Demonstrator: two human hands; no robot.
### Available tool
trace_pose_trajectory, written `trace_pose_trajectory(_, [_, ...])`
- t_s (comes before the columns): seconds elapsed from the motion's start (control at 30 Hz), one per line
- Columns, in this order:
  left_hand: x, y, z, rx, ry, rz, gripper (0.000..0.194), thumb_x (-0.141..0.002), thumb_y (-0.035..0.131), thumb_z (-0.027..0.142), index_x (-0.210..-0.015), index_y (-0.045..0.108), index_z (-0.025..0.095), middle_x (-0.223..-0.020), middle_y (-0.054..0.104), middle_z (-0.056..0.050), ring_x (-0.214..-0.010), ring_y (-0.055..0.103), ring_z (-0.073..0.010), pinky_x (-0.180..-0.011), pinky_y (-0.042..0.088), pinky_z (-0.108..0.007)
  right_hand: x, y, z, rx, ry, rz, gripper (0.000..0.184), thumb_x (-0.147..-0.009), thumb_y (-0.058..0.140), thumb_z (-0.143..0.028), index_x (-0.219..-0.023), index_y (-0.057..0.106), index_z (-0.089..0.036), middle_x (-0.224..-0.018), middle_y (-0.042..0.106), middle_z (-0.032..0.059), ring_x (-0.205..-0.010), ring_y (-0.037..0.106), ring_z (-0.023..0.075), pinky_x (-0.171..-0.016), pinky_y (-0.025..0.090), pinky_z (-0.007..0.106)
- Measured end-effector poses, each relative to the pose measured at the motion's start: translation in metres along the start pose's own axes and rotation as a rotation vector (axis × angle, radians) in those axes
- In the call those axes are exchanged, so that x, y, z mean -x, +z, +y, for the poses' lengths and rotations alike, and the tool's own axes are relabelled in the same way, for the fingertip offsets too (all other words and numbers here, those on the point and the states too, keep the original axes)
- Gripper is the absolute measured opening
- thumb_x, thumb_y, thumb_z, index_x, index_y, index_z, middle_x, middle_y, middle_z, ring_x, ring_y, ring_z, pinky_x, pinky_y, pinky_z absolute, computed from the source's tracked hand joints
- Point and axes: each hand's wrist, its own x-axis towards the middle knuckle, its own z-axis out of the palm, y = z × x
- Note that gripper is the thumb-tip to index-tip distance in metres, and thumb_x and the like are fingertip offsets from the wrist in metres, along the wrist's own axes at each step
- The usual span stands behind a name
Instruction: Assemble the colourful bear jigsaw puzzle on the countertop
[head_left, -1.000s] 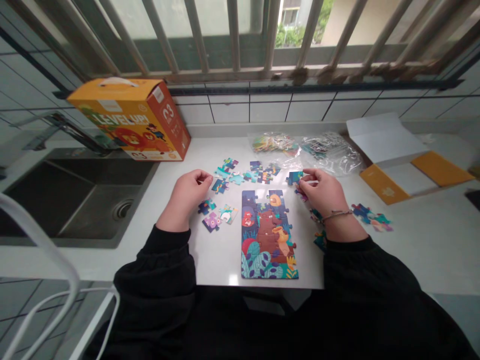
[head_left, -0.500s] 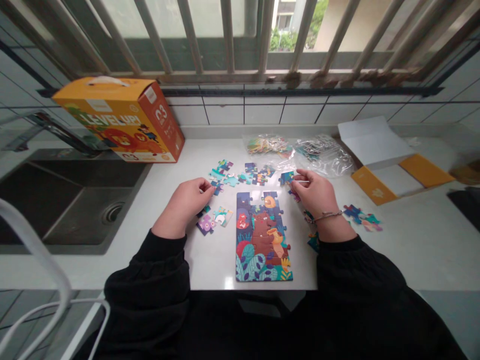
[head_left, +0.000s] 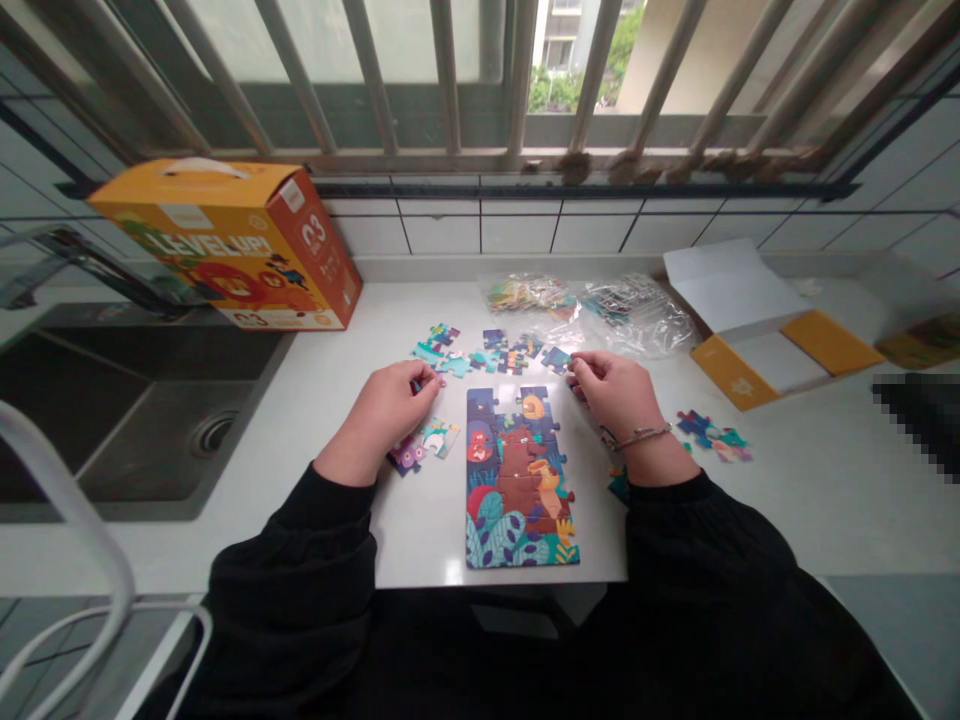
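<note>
My left hand (head_left: 394, 408) is closed in a pinch on a puzzle piece (head_left: 442, 380), most of it hidden under the fingers. My right hand (head_left: 619, 395), with a bracelet at the wrist, has thumb and fingertips together at the right edge of a dark blue puzzle piece (head_left: 556, 360). Between the hands lies a partly joined jigsaw puzzle (head_left: 517, 480) with a brown bear and large leaves. Its top edge has a gap between two dark blue pieces. Loose pieces (head_left: 454, 364) lie behind it, and purple and white ones (head_left: 409, 455) rest by my left wrist.
Clear plastic bags of pieces (head_left: 529, 293) lie at the back. An opened orange and white box (head_left: 750, 355) stands right, near more loose pieces (head_left: 712, 435). A large orange carton (head_left: 247, 250) stands back left beside a dark sink (head_left: 150, 440).
My left fingers have come down over the piece beside them. My right hand has shifted slightly left and nearer me, and the blue piece at its fingertips has moved slightly left. The view has shifted slightly.
</note>
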Motion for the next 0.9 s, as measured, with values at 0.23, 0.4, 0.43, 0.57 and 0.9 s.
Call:
trace_pose_trajectory(0.23, [-0.002, 0.004, 0.001, 0.016, 0.004, 0.004, 0.018, -0.097, 0.065, 0.033, -0.087, 0.073, 0.021, -0.082, 0.074, -0.003, -0.075, 0.061, -0.0199, -0.071, 0.041, -0.033, 0.005, 0.0, -0.024, -0.082, -0.092, -0.015, 0.058, -0.099, 0.067, -0.044, -0.153, 0.066, -0.022, -0.119, 0.085, 0.0126, -0.092, 0.082, 0.0258, -0.089, 0.066, 0.043])
trace_pose_trajectory(0.4, [-0.003, 0.008, 0.001, 0.036, 0.032, -0.021, 0.02, -0.098, 0.063, 0.034, -0.087, 0.073, 0.02, -0.082, 0.073, -0.003, -0.074, 0.062, -0.0201, -0.073, 0.043, -0.033, -0.02, 0.012, -0.047, -0.006, -0.151, -0.283, 0.089, -0.1, 0.075, -0.045, -0.178, 0.034, -0.03, -0.143, 0.077, 0.0191, -0.103, 0.083, 0.0288, -0.103, 0.064, 0.051])
trace_pose_trajectory(0.43, [-0.003, 0.008, 0.001, 0.04, 0.04, -0.02, 0.021, -0.098, 0.063, 0.034, -0.087, 0.073, 0.02, -0.082, 0.073, -0.003, -0.074, 0.062, -0.0202, -0.074, 0.044, -0.033, -0.031, 0.014, -0.05, 0.02, -0.155, -0.305, 0.084, -0.1, 0.075, -0.044, -0.175, 0.041, -0.028, -0.145, 0.075, 0.0194, -0.111, 0.082, 0.0306, -0.108, 0.062, 0.053])
trace_pose_trajectory(0.57, [-0.004, 0.009, 0.0, 0.062, 0.059, -0.008, 0.02, -0.098, 0.064, 0.033, -0.084, 0.071, 0.021, -0.084, 0.075, -0.004, -0.076, 0.064, -0.0209, -0.075, 0.045, -0.033, -0.09, 0.012, -0.057, -0.053, -0.077, -0.303, 0.042, -0.103, 0.074, -0.035, -0.141, 0.076, -0.019, -0.133, 0.081, 0.0164, -0.115, 0.081, 0.0289, -0.107, 0.066, 0.048])
trace_pose_trajectory(0.9, [-0.006, 0.012, -0.002, 0.093, 0.049, 0.0, 0.016, -0.099, 0.064, 0.028, -0.087, 0.073, 0.021, -0.089, 0.077, -0.005, -0.083, 0.069, -0.0228, -0.078, 0.046, -0.034, -0.203, -0.038, -0.107, 0.065, -0.088, -0.112, 0.022, -0.086, 0.09, -0.018, -0.107, 0.085, -0.015, -0.091, 0.084, 0.0085, -0.076, 0.082, 0.0211, -0.083, 0.072, 0.039])
